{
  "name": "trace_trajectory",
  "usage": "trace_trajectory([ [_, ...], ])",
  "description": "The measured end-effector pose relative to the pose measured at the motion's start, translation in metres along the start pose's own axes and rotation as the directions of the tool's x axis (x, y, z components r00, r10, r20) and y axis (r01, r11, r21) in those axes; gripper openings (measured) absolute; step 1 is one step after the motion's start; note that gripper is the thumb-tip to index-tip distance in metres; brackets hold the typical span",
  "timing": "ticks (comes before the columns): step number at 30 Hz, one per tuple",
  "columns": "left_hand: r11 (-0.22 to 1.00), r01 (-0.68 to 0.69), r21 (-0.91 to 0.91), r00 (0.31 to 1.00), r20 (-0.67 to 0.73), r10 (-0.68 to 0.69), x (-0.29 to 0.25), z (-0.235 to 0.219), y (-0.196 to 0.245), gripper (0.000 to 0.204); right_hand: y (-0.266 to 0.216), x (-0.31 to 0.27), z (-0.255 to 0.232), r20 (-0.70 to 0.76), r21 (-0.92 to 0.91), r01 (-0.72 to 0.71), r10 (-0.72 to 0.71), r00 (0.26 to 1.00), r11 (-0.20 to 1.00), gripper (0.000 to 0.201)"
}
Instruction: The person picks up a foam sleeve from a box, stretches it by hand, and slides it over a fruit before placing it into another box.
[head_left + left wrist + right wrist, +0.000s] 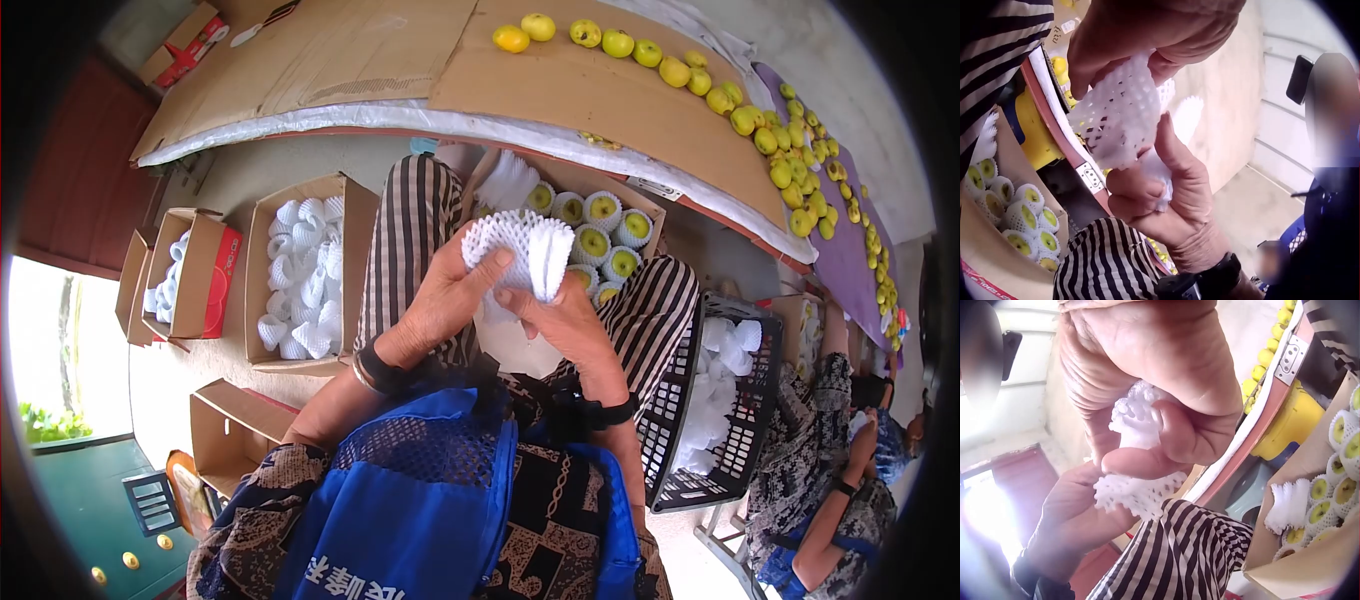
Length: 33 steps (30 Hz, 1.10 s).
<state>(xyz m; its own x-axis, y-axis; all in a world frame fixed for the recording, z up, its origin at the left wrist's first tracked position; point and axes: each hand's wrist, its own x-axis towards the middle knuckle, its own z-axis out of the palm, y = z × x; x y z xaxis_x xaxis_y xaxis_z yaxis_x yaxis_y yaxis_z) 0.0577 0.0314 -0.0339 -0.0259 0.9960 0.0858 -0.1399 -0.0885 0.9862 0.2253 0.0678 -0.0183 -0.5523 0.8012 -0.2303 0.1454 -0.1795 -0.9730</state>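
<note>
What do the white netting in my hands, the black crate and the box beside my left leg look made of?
White netting: probably plastic foam, matte, given its soft, puffy mesh. Black crate: likely rigid plastic, smooth-looking, with regular gridded walls. Box: apparently cardboard, matte, with thin, plain brown walls.

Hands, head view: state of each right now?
Left hand: closed, holding white foam netting.
Right hand: closed, fingers also gripping white foam netting.

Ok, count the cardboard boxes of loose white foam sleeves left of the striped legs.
2: a large box beside the left striped leg, and a smaller red-sided box farther left. Others may be hidden behind these.
</note>
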Motion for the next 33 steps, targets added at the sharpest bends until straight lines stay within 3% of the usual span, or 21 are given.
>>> trace_trajectory([
  [4,0.99,0.118,-0.075,0.989,0.103,-0.11,-0.003,0.006,0.011,0.029,-0.002,0.0,0.003,0.101,0.051,-0.068,0.062,0.993,0.996,0.032],
  [10,0.988,0.051,-0.146,0.995,-0.08,-0.063,0.001,0.004,-0.001,0.028,-0.004,-0.007,-0.003,0.189,0.112,-0.072,0.05,0.981,0.991,0.039],
  [13,0.988,0.105,-0.116,0.993,-0.04,-0.11,-0.003,0.007,-0.001,0.03,-0.01,-0.005,0.002,0.19,0.095,-0.084,0.064,0.98,0.992,0.041],
  [16,0.966,0.195,-0.167,0.975,0.14,-0.173,-0.004,0.007,0.009,0.035,-0.01,-0.003,0.004,0.204,0.061,-0.101,0.086,0.975,0.993,0.05],
  [17,0.917,0.313,-0.246,0.931,0.268,-0.247,-0.005,0.004,0.02,0.049,-0.008,-0.003,0.004,0.215,0.044,-0.105,0.093,0.972,0.994,0.054],
  [20,0.918,0.334,-0.212,0.915,0.308,-0.261,-0.003,0.007,0.027,0.056,-0.007,-0.002,0.001,0.228,-0.048,-0.166,0.173,0.958,0.985,0.047],
  [23,0.926,0.357,-0.123,0.895,0.329,-0.301,-0.001,0.001,0.026,0.057,-0.013,-0.003,0.003,0.241,-0.078,-0.147,0.162,0.957,0.986,0.041],
  [26,0.958,0.286,-0.031,0.932,0.242,-0.27,0.0,-0.004,0.02,0.052,-0.002,-0.001,0.004,0.249,-0.081,-0.13,0.146,0.958,0.988,0.04],
  [28,0.947,0.312,-0.073,0.942,0.153,-0.298,-0.003,-0.001,0.019,0.042,0.011,0.003,0.011,0.168,-0.117,0.057,-0.037,0.985,0.992,0.041],
  [30,0.948,0.265,-0.176,0.964,0.058,-0.258,-0.003,0.006,0.01,0.038,0.018,0.01,0.018,0.085,-0.205,0.324,-0.313,0.946,0.923,0.043],
  [31,0.94,0.29,-0.18,0.957,0.054,-0.285,-0.003,0.009,0.011,0.035,0.01,0.009,0.02,0.054,-0.231,0.26,-0.255,0.966,0.937,0.044],
  [33,0.937,0.31,-0.162,0.951,0.051,-0.305,0.0,0.007,0.013,0.037,0.006,0.009,0.023,0.077,-0.012,0.021,-0.02,0.997,1.0,0.046],
])
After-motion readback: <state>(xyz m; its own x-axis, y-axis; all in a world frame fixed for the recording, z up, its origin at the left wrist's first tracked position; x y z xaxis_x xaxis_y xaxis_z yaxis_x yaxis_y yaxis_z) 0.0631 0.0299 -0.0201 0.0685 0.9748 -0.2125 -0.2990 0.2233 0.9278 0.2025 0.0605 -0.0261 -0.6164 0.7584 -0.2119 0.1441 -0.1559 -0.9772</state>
